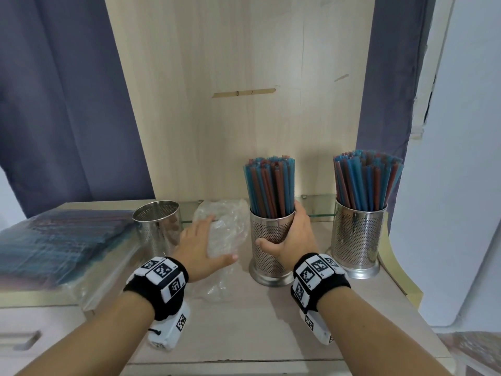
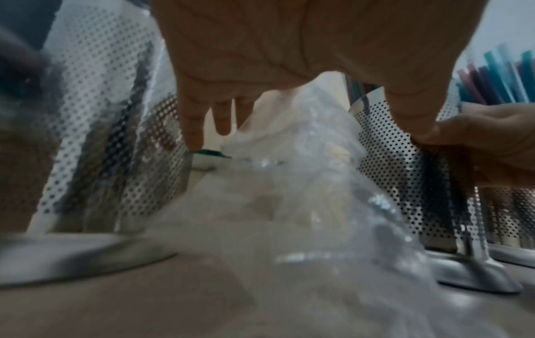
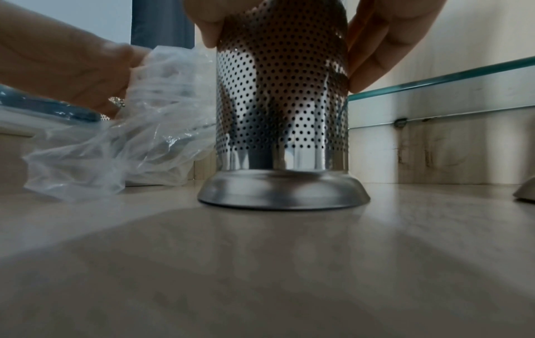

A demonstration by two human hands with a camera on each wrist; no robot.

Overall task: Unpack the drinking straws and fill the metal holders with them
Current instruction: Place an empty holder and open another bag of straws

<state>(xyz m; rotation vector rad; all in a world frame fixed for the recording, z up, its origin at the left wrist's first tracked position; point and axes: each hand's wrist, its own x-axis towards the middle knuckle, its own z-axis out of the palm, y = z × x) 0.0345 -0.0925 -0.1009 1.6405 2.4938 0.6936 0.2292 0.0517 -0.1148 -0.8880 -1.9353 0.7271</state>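
Right wrist view first: my right hand (image 3: 278,29) has its grip wrapped round the middle holder (image 3: 282,103), thumb on one side of the perforated wall, fingers (image 3: 373,57) curled round the other, base flat on the counter (image 3: 289,263). I judge that steel stiff and fairly slick, and top-heavy with its load of straws (image 1: 271,185), so the hold belongs on the holder's body, as now, never on the straws themselves.

Over to my left hand (image 1: 200,245): fingers spread and nearly straight, palm pressing down on the empty plastic wrapper (image 1: 227,226), not closed round it. That film looks feather-light, crinkly and slippery; a pinch into a bunched fold should lift it.

Further out, the right holder (image 1: 357,234) stands full. The empty holder (image 1: 157,226) waits at the left, just beside the sealed straw pack (image 1: 62,240) lying on the raised side ledge. I judge the pack soft-skinned but with some weight to it, liable to sag and spill; best taken around its middle, with the straws gripped as one bundle once free, since single ones are thin, light and likely to roll.
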